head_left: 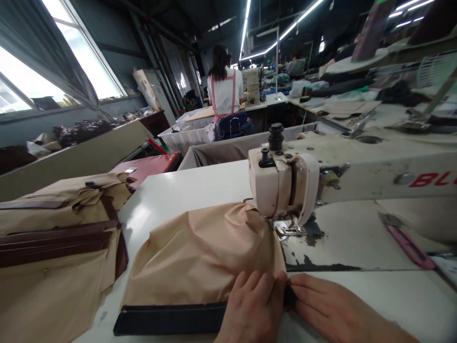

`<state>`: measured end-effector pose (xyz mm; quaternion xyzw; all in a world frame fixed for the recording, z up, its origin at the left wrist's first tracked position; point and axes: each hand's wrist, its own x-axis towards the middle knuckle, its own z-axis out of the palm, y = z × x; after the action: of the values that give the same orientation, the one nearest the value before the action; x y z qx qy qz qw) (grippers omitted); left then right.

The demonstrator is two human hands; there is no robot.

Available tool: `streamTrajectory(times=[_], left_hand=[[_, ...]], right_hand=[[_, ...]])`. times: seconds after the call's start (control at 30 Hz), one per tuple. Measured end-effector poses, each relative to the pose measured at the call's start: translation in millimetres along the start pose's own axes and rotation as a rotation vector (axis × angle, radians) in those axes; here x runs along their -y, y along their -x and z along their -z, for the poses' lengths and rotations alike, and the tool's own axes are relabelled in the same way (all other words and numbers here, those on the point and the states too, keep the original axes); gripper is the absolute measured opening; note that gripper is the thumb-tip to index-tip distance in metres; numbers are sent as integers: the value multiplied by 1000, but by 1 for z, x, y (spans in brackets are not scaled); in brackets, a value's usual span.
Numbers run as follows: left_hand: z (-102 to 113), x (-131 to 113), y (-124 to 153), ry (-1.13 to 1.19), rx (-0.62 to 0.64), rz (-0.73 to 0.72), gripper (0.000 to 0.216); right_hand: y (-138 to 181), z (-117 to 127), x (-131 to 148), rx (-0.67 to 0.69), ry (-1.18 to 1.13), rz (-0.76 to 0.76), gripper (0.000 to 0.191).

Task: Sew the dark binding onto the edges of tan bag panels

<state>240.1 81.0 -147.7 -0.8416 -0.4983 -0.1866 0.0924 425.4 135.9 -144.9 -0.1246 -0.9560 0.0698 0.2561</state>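
Observation:
A tan fabric piece [200, 252] with a dark band [171, 319] along its near edge lies bunched on the white table. Its right edge runs up to the presser foot of the sewing machine [282, 186]. My left hand [252, 305] presses on the fabric's near right corner, fingers curled over it. My right hand [324, 305] pinches the dark end of the band at that same corner, its fingers closed. The fingertips of both hands nearly meet there. What lies under the left palm is hidden.
Stacked tan and brown fabric pieces [57, 257] lie at the left. A pink-handled cutter [410, 245] rests on the machine bed at the right. Ahead, a person [224, 90] sits facing away beside a clear plastic bin [193, 138].

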Motion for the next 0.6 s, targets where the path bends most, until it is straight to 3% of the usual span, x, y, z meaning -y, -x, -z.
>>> streamTrajectory(times=[0.17,0.37,0.5,0.6], left_hand=[[-7,10,-9,21,-25,23,16],[-9,23,-21,137,88,47,34],[-10,33,-34,222,179,61,32],[-18,44,-42,203,156,-4,28]], right_hand=[[0,-8,-16,-270,85,65,44],[-9,-5,-27,-242,113,51,41],[-12,-6,-40,-217,259,35,46],[-8,-10,-50,-181,307,20,41]])
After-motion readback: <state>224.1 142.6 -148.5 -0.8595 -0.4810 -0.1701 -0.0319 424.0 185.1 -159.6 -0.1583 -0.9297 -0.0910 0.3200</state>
